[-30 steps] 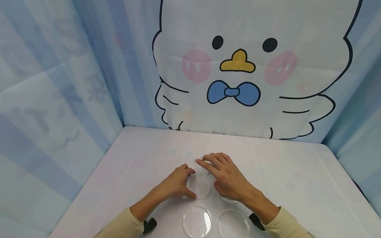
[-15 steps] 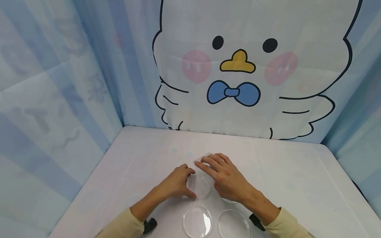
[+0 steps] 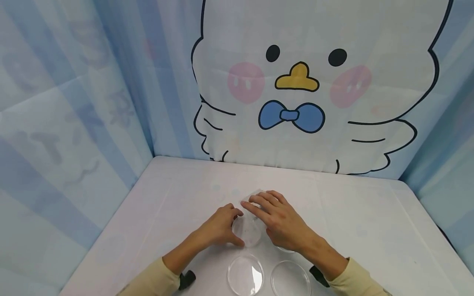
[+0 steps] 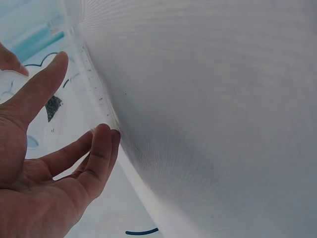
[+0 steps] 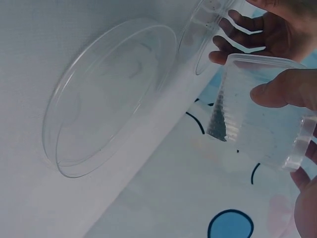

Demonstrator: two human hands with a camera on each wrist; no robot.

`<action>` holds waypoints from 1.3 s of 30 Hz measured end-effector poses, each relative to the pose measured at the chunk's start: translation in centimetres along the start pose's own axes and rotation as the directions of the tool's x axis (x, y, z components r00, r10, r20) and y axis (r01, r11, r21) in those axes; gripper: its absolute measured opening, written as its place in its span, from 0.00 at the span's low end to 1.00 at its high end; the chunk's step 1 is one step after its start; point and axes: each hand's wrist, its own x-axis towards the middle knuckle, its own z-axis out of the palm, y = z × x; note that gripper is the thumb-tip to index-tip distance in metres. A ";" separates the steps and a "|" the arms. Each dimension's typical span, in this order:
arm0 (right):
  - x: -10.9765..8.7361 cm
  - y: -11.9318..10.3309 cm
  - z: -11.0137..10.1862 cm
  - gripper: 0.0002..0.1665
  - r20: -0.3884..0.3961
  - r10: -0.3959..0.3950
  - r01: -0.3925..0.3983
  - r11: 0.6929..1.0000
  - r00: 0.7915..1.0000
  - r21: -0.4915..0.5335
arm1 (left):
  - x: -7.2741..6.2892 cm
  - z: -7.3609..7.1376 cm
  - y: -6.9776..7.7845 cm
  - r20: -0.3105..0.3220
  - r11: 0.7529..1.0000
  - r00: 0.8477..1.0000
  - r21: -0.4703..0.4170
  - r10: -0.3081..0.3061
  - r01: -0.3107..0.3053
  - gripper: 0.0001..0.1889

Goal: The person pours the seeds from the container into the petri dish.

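Behind the tabletop [image 3: 370, 222] hangs a pale blue striped curtain [image 3: 74, 102] printed with a big white cartoon bird [image 3: 307, 82] that has pink cheeks, a yellow beak and a blue bow tie. White and covered with a cloth, the tabletop fills the lower half of the head view.

Near its front edge lie two clear round dishes side by side: the left dish [image 3: 245, 274] and the right dish [image 3: 290, 279], close together but not touching as far as the head view shows. In the right wrist view one of these shallow dishes [image 5: 109, 94] lies flat on the white cloth.

Just beyond them the two hands meet over a smaller clear round dish [image 3: 247, 232], which stands on the tabletop. The left hand [image 3: 218, 228] curls its thumb and fingers round the left rim of that dish, holding it in place. The right hand [image 3: 283, 224] pinches a small clear plastic cup [image 5: 257, 114] between thumb and fingers, tilted on its side above the far edge of the small dish; its grip is closed on the cup. A thin line of dark grains [image 5: 218, 121] lies inside the cup. Tiny dark specks show in the small dish.
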 end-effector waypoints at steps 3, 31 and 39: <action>0.0 0.0 0.0 0.55 0.002 -0.004 0.004 1.000 1.000 -0.006 | 0.0 0.0 -0.1 -0.002 1.000 1.000 -0.001 0.003 -0.003 0.41; 0.1 -0.2 -0.7 0.54 0.042 0.009 -0.007 0.999 0.999 -0.049 | -0.3 -0.2 0.3 -0.020 0.999 1.000 -0.028 0.021 -0.021 0.40; 0.1 -0.2 -0.7 0.54 0.036 -0.007 0.009 0.999 0.999 -0.053 | -0.2 0.0 0.1 -0.014 0.999 1.000 -0.026 0.019 -0.019 0.40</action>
